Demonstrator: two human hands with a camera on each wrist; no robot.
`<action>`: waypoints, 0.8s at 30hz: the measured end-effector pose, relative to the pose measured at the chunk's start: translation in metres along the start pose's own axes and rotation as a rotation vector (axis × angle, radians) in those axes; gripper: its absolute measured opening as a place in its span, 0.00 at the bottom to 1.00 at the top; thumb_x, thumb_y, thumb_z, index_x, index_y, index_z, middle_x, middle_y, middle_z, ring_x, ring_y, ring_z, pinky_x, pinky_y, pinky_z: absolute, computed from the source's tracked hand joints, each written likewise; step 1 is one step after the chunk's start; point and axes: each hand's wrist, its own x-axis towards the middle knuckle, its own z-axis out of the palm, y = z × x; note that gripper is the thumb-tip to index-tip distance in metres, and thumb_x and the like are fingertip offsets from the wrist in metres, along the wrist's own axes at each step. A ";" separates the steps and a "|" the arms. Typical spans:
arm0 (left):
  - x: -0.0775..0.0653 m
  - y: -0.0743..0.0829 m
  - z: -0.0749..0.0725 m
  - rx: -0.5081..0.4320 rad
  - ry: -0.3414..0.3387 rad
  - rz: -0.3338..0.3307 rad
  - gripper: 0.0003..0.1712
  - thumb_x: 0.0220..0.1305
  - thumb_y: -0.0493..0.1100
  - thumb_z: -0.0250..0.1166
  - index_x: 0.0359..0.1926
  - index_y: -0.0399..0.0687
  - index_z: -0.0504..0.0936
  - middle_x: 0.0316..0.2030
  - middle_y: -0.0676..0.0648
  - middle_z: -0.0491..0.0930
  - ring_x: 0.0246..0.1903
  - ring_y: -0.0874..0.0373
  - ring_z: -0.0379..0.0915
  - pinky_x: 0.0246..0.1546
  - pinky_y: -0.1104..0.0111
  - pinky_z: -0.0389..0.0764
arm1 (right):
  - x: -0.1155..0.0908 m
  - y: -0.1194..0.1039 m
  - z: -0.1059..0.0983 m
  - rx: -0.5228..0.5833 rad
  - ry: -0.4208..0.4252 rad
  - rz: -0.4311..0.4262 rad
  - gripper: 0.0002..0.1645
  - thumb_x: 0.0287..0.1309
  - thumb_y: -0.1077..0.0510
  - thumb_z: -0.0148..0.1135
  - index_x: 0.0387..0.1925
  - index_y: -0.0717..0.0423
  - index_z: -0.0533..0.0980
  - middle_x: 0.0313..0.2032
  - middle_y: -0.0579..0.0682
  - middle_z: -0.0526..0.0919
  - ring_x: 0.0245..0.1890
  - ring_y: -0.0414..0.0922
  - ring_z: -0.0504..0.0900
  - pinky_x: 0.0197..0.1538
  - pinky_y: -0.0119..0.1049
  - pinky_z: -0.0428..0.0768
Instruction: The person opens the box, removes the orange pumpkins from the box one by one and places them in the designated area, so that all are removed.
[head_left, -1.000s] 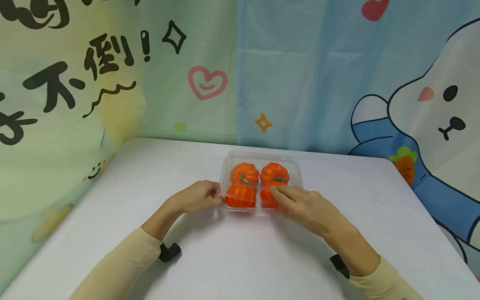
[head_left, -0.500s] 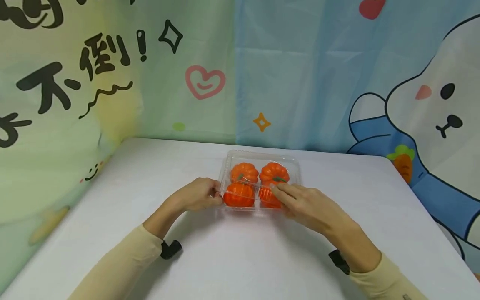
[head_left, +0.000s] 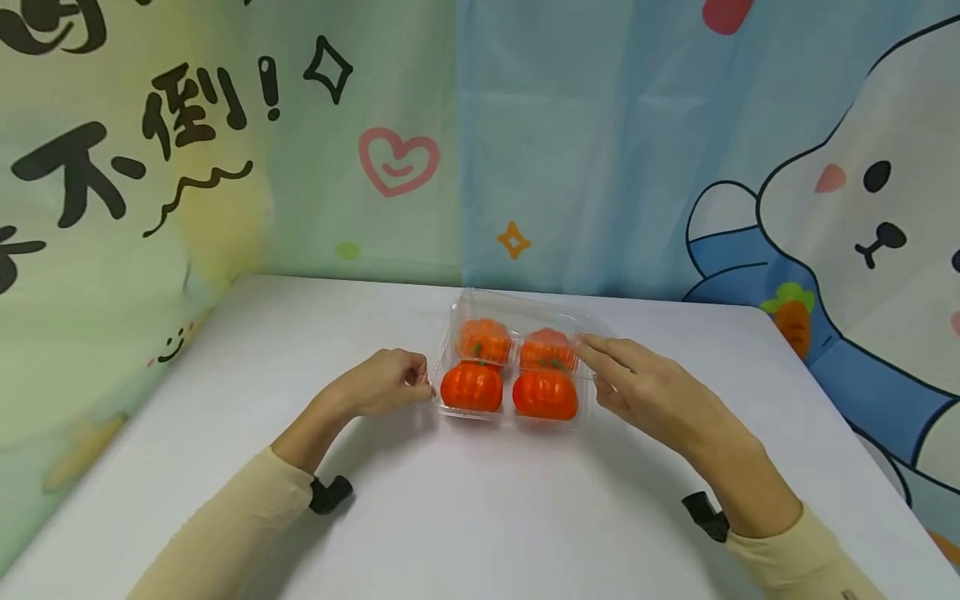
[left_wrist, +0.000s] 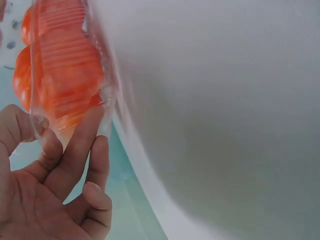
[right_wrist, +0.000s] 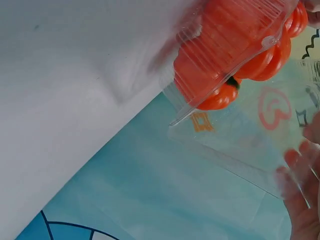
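Observation:
A clear plastic clamshell container stands near the far side of the table, with several small orange pumpkins in it in two rows. Its transparent lid is tilted up, with the front edge raised over the rear pumpkins. In the head view my left hand is at the container's left side; its thumb and fingers pinch the plastic edge, as the left wrist view shows. My right hand pinches the lid near its right front corner, fingers fairly straight. Fingertips show through the plastic in the right wrist view.
The white table reaches from the container towards me. Behind it hangs a printed cloth with a cartoon bear, hearts and characters. A small black device sits on my left wrist, another black device on the right.
My right hand has moved right and slightly back with the lid, whose front edge has risen and swung away, baring the front pumpkins. The left hand stays at the container's left edge.

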 end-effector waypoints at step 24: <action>-0.014 -0.006 -0.007 -0.106 -0.134 -0.007 0.13 0.68 0.44 0.62 0.25 0.50 0.74 0.20 0.58 0.63 0.27 0.63 0.58 0.32 0.69 0.59 | 0.025 0.036 0.035 0.235 0.307 0.424 0.46 0.56 0.72 0.69 0.74 0.55 0.63 0.63 0.64 0.71 0.62 0.57 0.76 0.54 0.55 0.82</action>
